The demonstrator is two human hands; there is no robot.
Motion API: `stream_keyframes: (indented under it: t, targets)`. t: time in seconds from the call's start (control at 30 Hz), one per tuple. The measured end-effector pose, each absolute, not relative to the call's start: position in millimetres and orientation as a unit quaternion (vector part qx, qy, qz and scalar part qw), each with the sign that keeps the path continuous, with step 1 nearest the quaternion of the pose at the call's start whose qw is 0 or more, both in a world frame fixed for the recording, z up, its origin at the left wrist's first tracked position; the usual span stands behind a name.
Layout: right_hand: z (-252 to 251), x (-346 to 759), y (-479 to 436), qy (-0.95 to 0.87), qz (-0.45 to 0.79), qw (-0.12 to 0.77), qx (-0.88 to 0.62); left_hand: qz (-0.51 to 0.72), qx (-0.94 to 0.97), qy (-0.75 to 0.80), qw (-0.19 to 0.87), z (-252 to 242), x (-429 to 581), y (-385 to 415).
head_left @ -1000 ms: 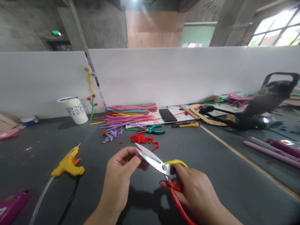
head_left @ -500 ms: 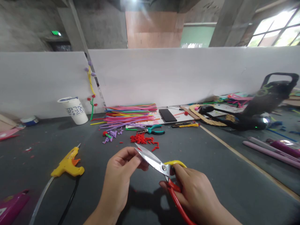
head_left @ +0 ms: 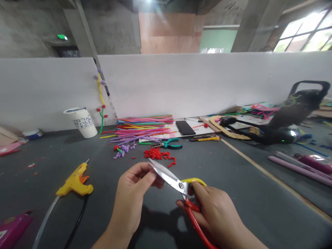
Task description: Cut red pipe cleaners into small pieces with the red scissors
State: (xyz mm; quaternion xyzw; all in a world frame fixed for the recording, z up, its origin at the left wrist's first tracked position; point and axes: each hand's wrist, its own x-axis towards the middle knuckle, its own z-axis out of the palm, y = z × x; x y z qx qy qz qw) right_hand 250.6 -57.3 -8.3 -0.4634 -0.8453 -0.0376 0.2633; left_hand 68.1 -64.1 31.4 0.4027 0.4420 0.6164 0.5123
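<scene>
My right hand (head_left: 216, 207) grips scissors (head_left: 169, 176) with one red and one yellow handle. The blades point up and left, nearly closed, with their tips beside the fingers of my left hand (head_left: 137, 186). Thumb and forefinger of that hand are pinched together right at the blades; whatever they hold is hidden. Just beyond the tips lies a pile of short red pipe cleaner pieces (head_left: 155, 153). Left of it are small purple pieces (head_left: 125, 149) and a red-and-green piece (head_left: 118, 148).
A yellow glue gun (head_left: 75, 181) lies at left, its cord running forward. Behind the red pile are teal-handled pliers (head_left: 169, 142), a bundle of pipe cleaners (head_left: 145, 129) and a black phone (head_left: 185, 127). A white cup (head_left: 84, 123) stands at back left, a black device (head_left: 287, 117) at right.
The scissor blades have closed further, and the red bit seen between them earlier no longer shows. Both hands have stayed almost in place.
</scene>
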Motion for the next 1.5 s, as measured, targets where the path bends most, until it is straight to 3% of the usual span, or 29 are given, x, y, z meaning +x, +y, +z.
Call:
stream_keyframes:
  t: [0.37, 0.6, 0.83, 1.0, 1.1, 1.13, 1.3, 1.5]
  targets:
    - [-8, 252, -56, -0.844, -0.045, 0.266, -0.463, 0.63, 0.387, 0.433, 0.515, 34, 70, -62]
    - [-1, 254, -55, -0.824, 0.024, 0.266, -0.5, 0.624, 0.372, 0.451, 0.518, 34, 70, -61]
    - [-3, 253, -56, -0.833, -0.008, 0.248, -0.495, 0.617, 0.402, 0.451, 0.504, 33, 69, -61]
    - [-2, 256, -50, -0.807, 0.019, 0.245, -0.537, 0.566, 0.488, 0.559, 0.36, 35, 40, -45]
    - [0, 260, -42, -0.786, 0.023, 0.248, -0.566, 0.294, 0.638, 0.702, 0.117, 29, 17, -30]
    - [0, 261, -40, -0.781, 0.02, 0.249, -0.572, 0.258, 0.645, 0.713, 0.095, 25, 11, -25]
    - [-1, 261, -29, -0.773, 0.016, 0.259, -0.579, 0.18, 0.666, 0.72, 0.071, 2, 5, -11]
    - [-1, 255, -21, -0.737, 0.08, 0.302, -0.6, 0.175, 0.67, 0.718, 0.071, 2, 3, -9]
